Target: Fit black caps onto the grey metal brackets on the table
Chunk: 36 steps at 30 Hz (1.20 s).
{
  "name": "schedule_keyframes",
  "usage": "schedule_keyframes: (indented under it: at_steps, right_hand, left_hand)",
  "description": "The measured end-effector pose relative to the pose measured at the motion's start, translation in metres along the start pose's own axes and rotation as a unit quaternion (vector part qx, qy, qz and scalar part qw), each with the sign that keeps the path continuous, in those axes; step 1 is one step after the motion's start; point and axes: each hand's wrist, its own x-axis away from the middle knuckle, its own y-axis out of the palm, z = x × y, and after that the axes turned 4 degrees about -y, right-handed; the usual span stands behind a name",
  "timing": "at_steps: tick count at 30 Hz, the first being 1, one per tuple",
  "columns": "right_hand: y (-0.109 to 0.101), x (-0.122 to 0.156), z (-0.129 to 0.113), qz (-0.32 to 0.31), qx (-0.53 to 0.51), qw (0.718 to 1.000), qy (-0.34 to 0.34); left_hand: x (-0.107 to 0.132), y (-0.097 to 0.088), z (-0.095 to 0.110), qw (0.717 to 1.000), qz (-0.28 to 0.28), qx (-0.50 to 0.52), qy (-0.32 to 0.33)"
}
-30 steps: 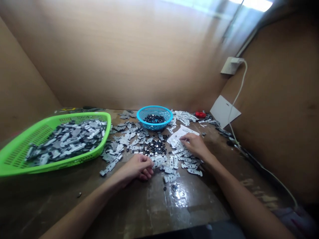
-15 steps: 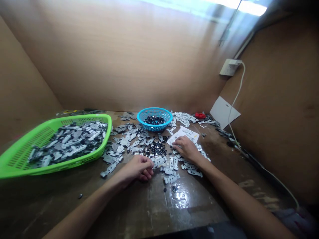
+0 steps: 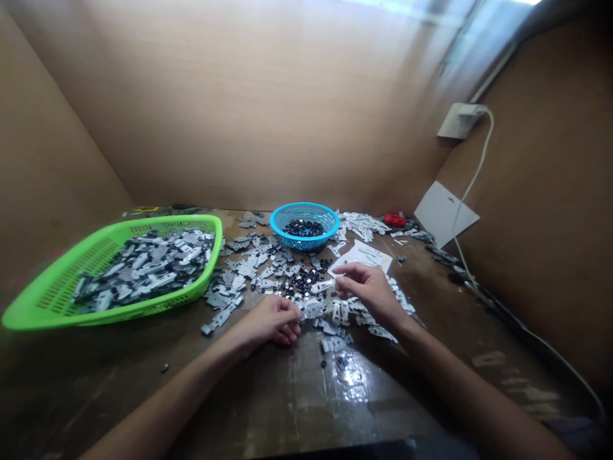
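My right hand (image 3: 371, 291) is raised a little over the table, thumb and forefinger pinched on the end of a flat light-grey slotted piece (image 3: 322, 287) that points left. My left hand (image 3: 275, 319) rests low at the near edge of the pile, its fingers curled and thumb pressed to the forefinger; whatever it may hold is too small to make out. Between and beyond the hands lie small black round parts (image 3: 304, 280) and loose grey pieces (image 3: 261, 255). A white sheet of paper (image 3: 361, 257) with grey pieces on it lies just behind my right hand.
To the left stands a green basket (image 3: 218, 255) heaped with grey and black pieces. A blue basket (image 3: 304, 243) with black parts sits at the back. Farther right are a red object (image 3: 394, 220), a white card (image 3: 445, 214) and a hanging cable (image 3: 467, 198) from a wall socket (image 3: 457, 121).
My right hand has lifted off the pile by the paper and now holds a grey piece. My left hand stays in nearly the same place, and the whole view has shifted slightly.
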Motion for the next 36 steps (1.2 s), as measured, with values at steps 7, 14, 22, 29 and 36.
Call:
schedule_keyframes:
  at_steps: [7,14,22,29,36]
  right_hand:
    - [0.012,0.007,0.003,-0.047,0.003,0.999,0.026]
    - [0.015,0.008,0.008,-0.072,0.049,0.996,0.015]
    - [0.017,0.009,0.010,-0.066,0.077,0.995,0.022]
    - [0.017,0.009,0.013,-0.074,0.014,0.996,0.043]
    - [0.015,0.007,0.017,-0.053,0.041,0.996,0.061]
  left_hand:
    - [0.000,0.000,0.001,1.000,-0.006,-0.001,-0.009]
    - [0.002,0.000,0.001,1.000,-0.008,0.003,-0.006]
    - [0.001,-0.001,0.000,1.000,-0.012,0.007,-0.004]
    - [0.000,-0.002,-0.001,1.000,-0.021,0.008,0.001]
    - [0.000,-0.003,-0.003,1.000,-0.019,0.023,0.003]
